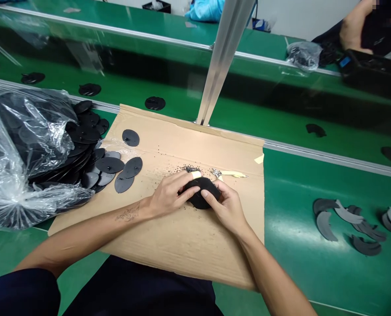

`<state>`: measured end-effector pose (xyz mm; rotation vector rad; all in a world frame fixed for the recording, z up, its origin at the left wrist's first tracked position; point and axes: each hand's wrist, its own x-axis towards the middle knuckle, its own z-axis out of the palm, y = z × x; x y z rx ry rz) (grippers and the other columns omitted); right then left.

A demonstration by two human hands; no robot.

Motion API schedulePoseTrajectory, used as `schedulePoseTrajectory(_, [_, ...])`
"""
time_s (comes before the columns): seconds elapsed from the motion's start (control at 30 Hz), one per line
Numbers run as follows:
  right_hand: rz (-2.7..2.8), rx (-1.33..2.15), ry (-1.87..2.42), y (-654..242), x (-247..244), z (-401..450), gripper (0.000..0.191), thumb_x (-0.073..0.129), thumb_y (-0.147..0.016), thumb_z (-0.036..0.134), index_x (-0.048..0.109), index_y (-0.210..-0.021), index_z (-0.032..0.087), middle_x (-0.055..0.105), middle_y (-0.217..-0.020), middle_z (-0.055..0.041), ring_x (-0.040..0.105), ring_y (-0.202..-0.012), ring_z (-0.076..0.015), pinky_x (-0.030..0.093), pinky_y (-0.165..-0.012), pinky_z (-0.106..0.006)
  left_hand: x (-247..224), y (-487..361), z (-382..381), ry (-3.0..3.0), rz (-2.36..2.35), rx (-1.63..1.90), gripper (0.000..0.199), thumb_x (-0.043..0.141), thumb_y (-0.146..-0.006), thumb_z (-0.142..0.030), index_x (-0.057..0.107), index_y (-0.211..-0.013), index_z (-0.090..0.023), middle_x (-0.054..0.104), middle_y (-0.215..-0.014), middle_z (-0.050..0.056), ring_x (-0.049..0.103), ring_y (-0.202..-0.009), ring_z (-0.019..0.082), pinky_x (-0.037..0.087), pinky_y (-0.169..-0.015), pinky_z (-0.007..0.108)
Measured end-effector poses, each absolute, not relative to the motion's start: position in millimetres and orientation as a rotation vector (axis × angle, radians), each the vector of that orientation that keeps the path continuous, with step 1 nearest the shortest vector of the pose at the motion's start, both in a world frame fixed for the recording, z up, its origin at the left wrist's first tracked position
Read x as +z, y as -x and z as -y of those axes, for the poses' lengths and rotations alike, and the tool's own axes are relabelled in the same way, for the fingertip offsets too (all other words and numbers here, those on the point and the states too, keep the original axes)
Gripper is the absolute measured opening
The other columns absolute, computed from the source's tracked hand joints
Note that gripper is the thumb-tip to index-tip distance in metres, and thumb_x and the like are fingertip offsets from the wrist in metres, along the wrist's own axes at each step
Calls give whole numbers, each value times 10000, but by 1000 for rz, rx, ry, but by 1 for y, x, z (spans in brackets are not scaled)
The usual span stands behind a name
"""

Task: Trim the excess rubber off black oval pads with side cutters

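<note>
Above the cardboard sheet point(182, 237), a black disc-like part point(200, 199) is held between both hands. My left hand point(174, 193) grips its left side, with yellow tape round one fingertip. My right hand point(226, 204) pinches its right side, thumb on the face. Just beyond the hands lie yellow-handled nippers point(230, 174), touched by neither hand, and a small heap of black crumbs point(190, 169). Several black oval discs point(132, 166) rest on the cardboard to the left.
A clear plastic bag point(27, 131) spills black discs at the left. Curved black pieces point(365, 228) lie on the green table point(291, 272) at the right. A metal post point(220, 66) stands behind the cardboard. Across the barrier, a person's arm point(352, 30) is near a black crate point(373, 72).
</note>
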<state>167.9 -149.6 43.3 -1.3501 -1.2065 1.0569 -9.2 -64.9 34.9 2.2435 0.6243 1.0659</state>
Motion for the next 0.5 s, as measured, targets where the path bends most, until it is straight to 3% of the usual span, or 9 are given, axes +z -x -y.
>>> schedulePoseTrajectory(0.17, [1373,833,1309,-167,45,152,288,644,-1022,434,609,-863,196,514,-717,22,472,-623,-136,386,-560,-230,34,9,65,-1998,-658,963,329,616,-990,-434,670,-1140,-146,625,-850,25,582,-738,121,502,-675,220])
schedulePoseTrajectory(0.3, [1505,714,1312,-168,46,153,199,598,-1053,370,652,-959,204,627,-783,-3,578,-664,-154,461,-605,-240,36,10,62,-1958,-520,1001,249,660,-970,-382,712,-1042,-149,679,-959,72,634,-853,149,526,-726,240])
schedulePoseTrajectory(0.5, [1639,599,1281,-170,44,155,132,559,-1070,295,660,-1048,212,716,-918,-37,688,-768,-180,542,-707,-263,39,10,62,-2063,-374,1081,260,675,-962,-327,688,-1148,-146,670,-1005,91,642,-913,160,557,-767,262])
